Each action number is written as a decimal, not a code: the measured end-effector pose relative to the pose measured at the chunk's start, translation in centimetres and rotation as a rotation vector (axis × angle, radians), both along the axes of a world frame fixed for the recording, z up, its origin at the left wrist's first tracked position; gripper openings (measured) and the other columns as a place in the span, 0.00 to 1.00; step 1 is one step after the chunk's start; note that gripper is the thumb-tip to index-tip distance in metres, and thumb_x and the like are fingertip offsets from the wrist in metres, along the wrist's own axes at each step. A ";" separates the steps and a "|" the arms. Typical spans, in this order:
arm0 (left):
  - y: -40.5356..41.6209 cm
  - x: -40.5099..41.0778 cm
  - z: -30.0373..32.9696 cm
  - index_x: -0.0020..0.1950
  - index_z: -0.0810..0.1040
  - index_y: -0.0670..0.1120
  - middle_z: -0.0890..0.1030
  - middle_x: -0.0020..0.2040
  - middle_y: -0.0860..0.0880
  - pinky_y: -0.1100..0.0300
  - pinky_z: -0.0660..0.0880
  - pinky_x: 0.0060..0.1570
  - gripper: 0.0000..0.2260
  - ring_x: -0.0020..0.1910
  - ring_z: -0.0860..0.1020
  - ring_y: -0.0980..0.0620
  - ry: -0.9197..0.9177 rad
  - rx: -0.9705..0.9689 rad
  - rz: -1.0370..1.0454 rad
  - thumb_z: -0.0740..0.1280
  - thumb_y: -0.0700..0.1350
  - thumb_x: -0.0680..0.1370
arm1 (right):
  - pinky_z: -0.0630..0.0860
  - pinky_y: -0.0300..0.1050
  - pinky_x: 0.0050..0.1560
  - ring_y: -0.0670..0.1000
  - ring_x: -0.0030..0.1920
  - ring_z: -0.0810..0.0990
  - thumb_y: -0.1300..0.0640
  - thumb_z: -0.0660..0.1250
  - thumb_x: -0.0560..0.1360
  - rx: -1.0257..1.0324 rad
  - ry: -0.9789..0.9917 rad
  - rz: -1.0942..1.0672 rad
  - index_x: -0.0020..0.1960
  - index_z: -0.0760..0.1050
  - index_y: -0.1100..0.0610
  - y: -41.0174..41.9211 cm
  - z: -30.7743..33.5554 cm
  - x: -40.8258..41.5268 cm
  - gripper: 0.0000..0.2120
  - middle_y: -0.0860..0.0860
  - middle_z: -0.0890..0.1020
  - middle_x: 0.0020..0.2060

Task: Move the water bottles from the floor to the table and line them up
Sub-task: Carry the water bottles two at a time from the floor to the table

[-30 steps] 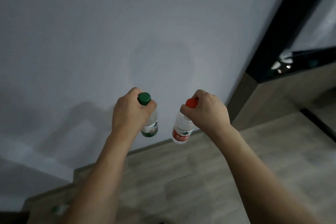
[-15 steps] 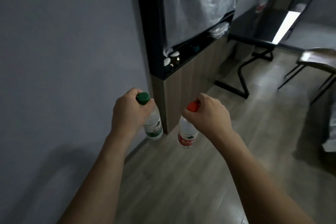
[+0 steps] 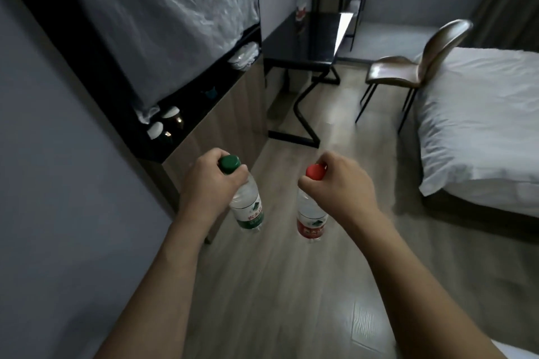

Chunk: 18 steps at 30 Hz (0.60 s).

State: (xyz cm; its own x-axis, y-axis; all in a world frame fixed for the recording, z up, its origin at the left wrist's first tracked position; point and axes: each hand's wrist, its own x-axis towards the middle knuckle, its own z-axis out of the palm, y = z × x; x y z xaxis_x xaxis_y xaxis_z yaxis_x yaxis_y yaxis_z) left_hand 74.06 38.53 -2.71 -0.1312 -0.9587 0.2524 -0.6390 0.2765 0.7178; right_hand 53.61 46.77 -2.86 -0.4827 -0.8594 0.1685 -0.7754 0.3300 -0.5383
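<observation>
Your left hand [image 3: 208,183] is curled round the neck of the green-capped bottle [image 3: 246,207], and your right hand [image 3: 339,186] pinches the red-capped bottle [image 3: 310,220] just under its cap. Both bottles hang upright above the floor [image 3: 277,285], near each other but apart; gripping at the necks likely lets you carry one in each hand and set them down base first. Each looks full of clear water, caps on. The dark surface [image 3: 303,41] waits at twelve o'clock, well apart from you, with a chair [image 3: 408,67] at one o'clock and a bed [image 3: 478,122] at two.
</observation>
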 end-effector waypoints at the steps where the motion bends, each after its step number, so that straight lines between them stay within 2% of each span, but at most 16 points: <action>1: -0.5 -1.0 0.0 0.39 0.77 0.51 0.78 0.32 0.55 0.62 0.72 0.33 0.07 0.33 0.77 0.59 0.000 -0.005 -0.012 0.73 0.51 0.70 | 0.76 0.47 0.39 0.54 0.39 0.77 0.41 0.65 0.62 -0.004 -0.004 -0.018 0.41 0.72 0.50 -0.1 0.0 -0.8 0.15 0.48 0.78 0.36; 7: -4.5 -6.1 0.0 0.40 0.78 0.49 0.78 0.32 0.54 0.60 0.73 0.34 0.07 0.33 0.77 0.57 -0.021 0.000 -0.088 0.74 0.50 0.70 | 0.75 0.46 0.38 0.54 0.38 0.78 0.43 0.66 0.63 0.000 -0.027 -0.094 0.40 0.73 0.51 -2.4 0.1 -4.9 0.13 0.48 0.78 0.36; 11: -7.9 -9.1 -0.4 0.39 0.77 0.50 0.78 0.31 0.54 0.70 0.67 0.28 0.08 0.33 0.77 0.60 -0.039 0.013 -0.135 0.73 0.51 0.70 | 0.76 0.46 0.39 0.52 0.38 0.78 0.44 0.66 0.63 0.011 -0.054 -0.107 0.40 0.73 0.50 -5.5 -0.2 -7.4 0.12 0.47 0.79 0.36; 15: -12.1 -12.5 -0.5 0.40 0.78 0.50 0.79 0.32 0.53 0.59 0.74 0.34 0.07 0.34 0.77 0.56 -0.054 0.008 -0.210 0.74 0.51 0.69 | 0.76 0.46 0.38 0.53 0.38 0.78 0.44 0.66 0.64 0.014 -0.050 -0.151 0.41 0.73 0.51 -9.4 -0.2 -10.0 0.11 0.48 0.79 0.36; 18: -15.4 -15.0 -0.1 0.39 0.78 0.50 0.78 0.31 0.54 0.62 0.72 0.33 0.07 0.34 0.77 0.57 -0.054 -0.013 -0.262 0.74 0.50 0.69 | 0.77 0.47 0.39 0.53 0.39 0.78 0.45 0.67 0.65 0.025 -0.038 -0.174 0.42 0.74 0.51 -12.6 0.6 -12.0 0.11 0.48 0.79 0.37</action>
